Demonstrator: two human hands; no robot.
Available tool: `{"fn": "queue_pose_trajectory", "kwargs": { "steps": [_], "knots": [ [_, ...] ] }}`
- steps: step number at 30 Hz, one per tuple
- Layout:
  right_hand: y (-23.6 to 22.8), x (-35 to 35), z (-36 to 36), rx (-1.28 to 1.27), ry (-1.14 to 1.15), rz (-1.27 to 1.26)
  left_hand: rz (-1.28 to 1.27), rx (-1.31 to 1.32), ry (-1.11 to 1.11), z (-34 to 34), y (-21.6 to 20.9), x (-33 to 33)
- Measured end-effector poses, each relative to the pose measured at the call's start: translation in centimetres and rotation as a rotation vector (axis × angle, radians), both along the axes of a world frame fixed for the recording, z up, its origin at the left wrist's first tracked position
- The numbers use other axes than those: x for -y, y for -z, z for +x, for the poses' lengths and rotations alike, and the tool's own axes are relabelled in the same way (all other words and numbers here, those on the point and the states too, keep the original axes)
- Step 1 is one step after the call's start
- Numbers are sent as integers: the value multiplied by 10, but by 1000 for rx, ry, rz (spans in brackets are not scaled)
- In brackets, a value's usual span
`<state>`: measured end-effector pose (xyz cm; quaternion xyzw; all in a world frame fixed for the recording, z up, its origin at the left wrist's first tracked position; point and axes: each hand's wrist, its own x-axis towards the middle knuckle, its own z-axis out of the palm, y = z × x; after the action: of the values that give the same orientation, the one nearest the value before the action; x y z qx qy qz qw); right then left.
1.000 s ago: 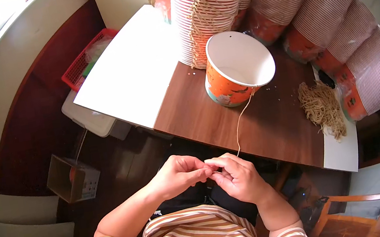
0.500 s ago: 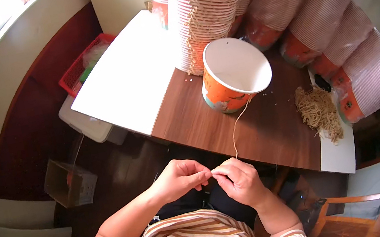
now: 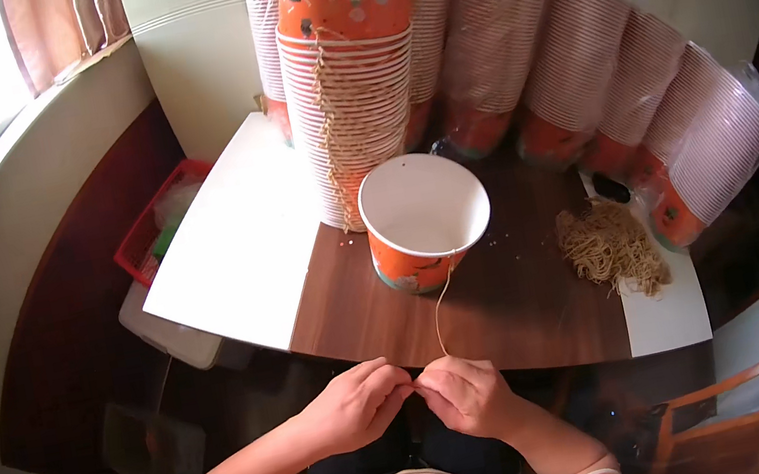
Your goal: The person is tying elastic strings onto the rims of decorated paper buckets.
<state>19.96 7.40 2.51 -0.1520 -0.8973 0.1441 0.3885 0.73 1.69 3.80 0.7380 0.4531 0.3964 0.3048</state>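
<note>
A large orange paper tub (image 3: 406, 269) with a white inside stands upright on the brown tabletop in front of me. From the front of its rim a thin beige string (image 3: 438, 321) hangs down to my right hand (image 3: 469, 396), which is closed on it. My left hand (image 3: 360, 405) is closed in a pinch, its fingertips meeting those of the right hand just off the table's near edge. Whatever lies between the left fingertips is too small to make out. Both hands are apart from the tub.
Behind the tub rises a tall stack of tubs (image 3: 358, 104) with strings along its side. More nested tubs (image 3: 560, 53) in clear plastic line the back right. A heap of strings (image 3: 610, 247) lies on the right; a wooden chair (image 3: 728, 429) stands below it.
The view has tilted up, so more of the tall stack shows. My left fingers are curled in more tightly. Both hands stay fingertip to fingertip, and the string still runs to the right one.
</note>
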Motion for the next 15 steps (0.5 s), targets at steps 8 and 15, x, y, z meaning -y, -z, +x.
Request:
{"fn": "queue_pose_trajectory", "kwargs": {
  "steps": [8,15],
  "knots": [
    [-30,-66,-38,49,295,-20,199,24,-318,-24,-20,-62],
    [-53,-94,13,107,161,-39,-38,341,-424,-48,-31,-106]
  ]
}}
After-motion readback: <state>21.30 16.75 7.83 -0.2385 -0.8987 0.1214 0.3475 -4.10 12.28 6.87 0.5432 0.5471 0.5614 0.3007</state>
